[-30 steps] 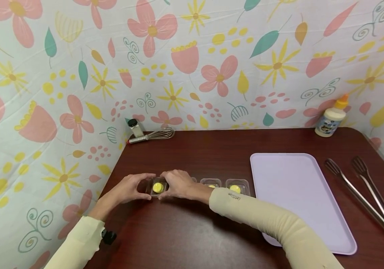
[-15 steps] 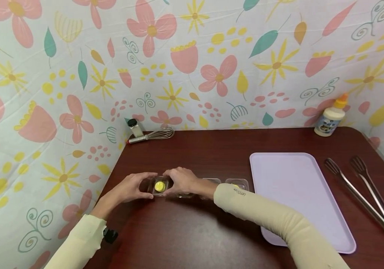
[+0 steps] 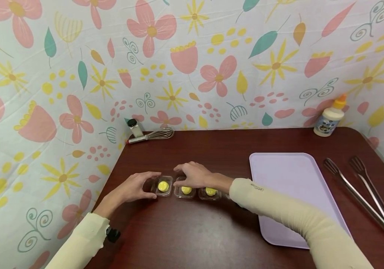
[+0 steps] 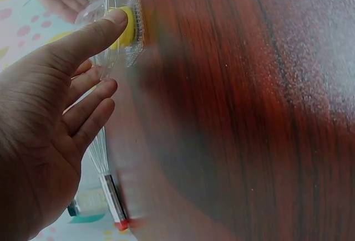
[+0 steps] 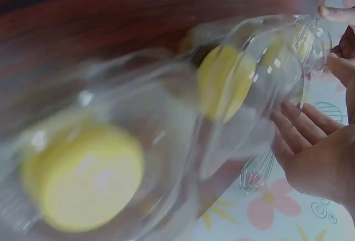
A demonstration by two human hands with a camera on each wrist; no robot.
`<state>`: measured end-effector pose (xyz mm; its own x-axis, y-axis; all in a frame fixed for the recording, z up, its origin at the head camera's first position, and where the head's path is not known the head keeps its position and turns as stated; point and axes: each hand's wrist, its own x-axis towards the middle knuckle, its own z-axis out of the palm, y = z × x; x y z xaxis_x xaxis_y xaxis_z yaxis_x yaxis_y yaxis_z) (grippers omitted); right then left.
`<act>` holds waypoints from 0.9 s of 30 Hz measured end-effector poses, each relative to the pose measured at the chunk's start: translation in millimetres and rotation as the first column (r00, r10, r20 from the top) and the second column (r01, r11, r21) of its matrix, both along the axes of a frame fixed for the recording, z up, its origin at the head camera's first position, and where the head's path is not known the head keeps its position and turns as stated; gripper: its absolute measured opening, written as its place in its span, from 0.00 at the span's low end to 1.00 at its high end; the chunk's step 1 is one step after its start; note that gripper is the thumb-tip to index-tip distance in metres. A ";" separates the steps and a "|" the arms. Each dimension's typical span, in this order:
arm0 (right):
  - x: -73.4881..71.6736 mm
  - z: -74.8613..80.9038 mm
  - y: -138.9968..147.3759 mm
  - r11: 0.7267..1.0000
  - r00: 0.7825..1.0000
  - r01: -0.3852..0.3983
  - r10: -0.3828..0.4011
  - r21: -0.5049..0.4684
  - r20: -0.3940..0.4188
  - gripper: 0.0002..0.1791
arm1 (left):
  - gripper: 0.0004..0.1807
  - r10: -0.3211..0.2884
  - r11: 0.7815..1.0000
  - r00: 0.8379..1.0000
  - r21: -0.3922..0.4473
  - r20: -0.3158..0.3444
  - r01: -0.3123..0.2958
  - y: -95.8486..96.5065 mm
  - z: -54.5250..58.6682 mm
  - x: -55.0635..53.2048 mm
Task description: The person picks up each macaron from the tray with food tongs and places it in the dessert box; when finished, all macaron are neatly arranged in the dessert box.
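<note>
Small clear plastic containers stand in a row on the dark wooden table, each with a yellow round piece inside. My left hand (image 3: 137,187) holds the leftmost container (image 3: 169,191) by its left end, thumb at the near side and forefinger at the far side. Its yellow piece (image 3: 163,186) shows in full. Over the second container (image 3: 177,192) my right hand (image 3: 193,175) hovers with spread fingers, partly covering its yellow piece (image 3: 186,191). Whether the right thumb touches that container, I cannot tell. A third container (image 3: 204,195) sits below the right wrist; the sleeve hides what lies beyond.
A lilac tray (image 3: 279,175) lies right of the row, partly under the right sleeve. Metal tongs (image 3: 367,198) lie beyond it. A glue-like squeeze bottle (image 3: 328,121) stands at the back right. A whisk (image 3: 155,135) and a black-capped jar (image 3: 135,128) are at the back left.
My right hand has let go of the leftmost container and moved right, over the second one. The leftmost container and my left hand have shifted slightly right.
</note>
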<state>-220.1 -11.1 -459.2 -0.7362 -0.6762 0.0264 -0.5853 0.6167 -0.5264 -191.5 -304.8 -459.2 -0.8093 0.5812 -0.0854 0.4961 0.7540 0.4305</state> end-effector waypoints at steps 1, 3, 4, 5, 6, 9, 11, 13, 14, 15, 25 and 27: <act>0.2 0.8 5.7 1.000 1.000 0.001 -0.001 -0.002 0.000 0.34 | 0.44 -0.002 1.000 1.000 0.000 0.002 0.002 1.0 0.0 -0.8; 0.8 3.0 17.4 1.000 1.000 0.004 -0.004 -0.009 0.002 0.34 | 0.44 -0.007 1.000 1.000 -0.003 0.000 0.007 2.6 -0.4 -2.3; 1.6 4.3 23.7 1.000 1.000 0.003 -0.003 -0.013 0.000 0.35 | 0.44 -0.011 1.000 1.000 -0.005 -0.003 0.011 3.2 -0.4 -2.9; 2.2 5.8 30.0 1.000 1.000 0.003 -0.003 -0.018 -0.005 0.35 | 0.45 -0.016 1.000 1.000 -0.007 -0.006 0.016 3.6 -0.5 -3.6; 3.1 7.2 36.8 1.000 1.000 0.003 -0.003 -0.020 -0.014 0.36 | 0.45 -0.022 1.000 1.000 -0.009 -0.013 0.022 3.6 -0.2 -3.9; 6.0 13.0 57.8 1.000 0.999 0.005 -0.006 -0.022 -0.053 0.39 | 0.45 -0.030 0.999 0.999 -0.011 -0.038 0.030 2.7 1.9 -5.1; 8.6 16.8 72.4 1.000 0.997 0.012 -0.013 -0.015 -0.081 0.41 | 0.45 -0.030 1.000 0.998 -0.009 -0.058 0.029 1.6 4.7 -6.1; 11.3 19.7 87.7 0.999 0.994 0.033 -0.033 -0.002 -0.104 0.42 | 0.43 -0.022 1.000 0.997 -0.007 -0.080 0.022 0.7 7.8 -7.9; 12.7 20.5 95.3 0.999 0.992 0.045 -0.044 0.006 -0.117 0.43 | 0.42 -0.020 1.000 0.996 -0.004 -0.091 0.020 0.7 9.3 -9.3; 14.0 21.3 102.8 0.998 0.990 0.058 -0.055 0.016 -0.131 0.43 | 0.42 -0.018 1.000 0.995 -0.002 -0.103 0.017 0.6 10.8 -11.0; 19.2 23.7 171.6 0.979 0.958 0.194 -0.176 0.061 -0.226 0.46 | 0.42 -0.017 1.000 0.981 -0.001 -0.192 0.017 11.6 27.2 -25.1; 20.5 24.9 185.3 0.971 0.951 0.227 -0.206 0.070 -0.229 0.46 | 0.43 -0.006 1.000 0.980 -0.018 -0.199 0.002 15.4 29.2 -27.1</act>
<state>-199.6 174.2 -434.3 -0.8486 -0.5084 0.1464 -0.5261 0.7821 -0.3339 -218.5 -289.5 -430.0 -0.8088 0.5842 0.0671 0.5735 0.7583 0.3099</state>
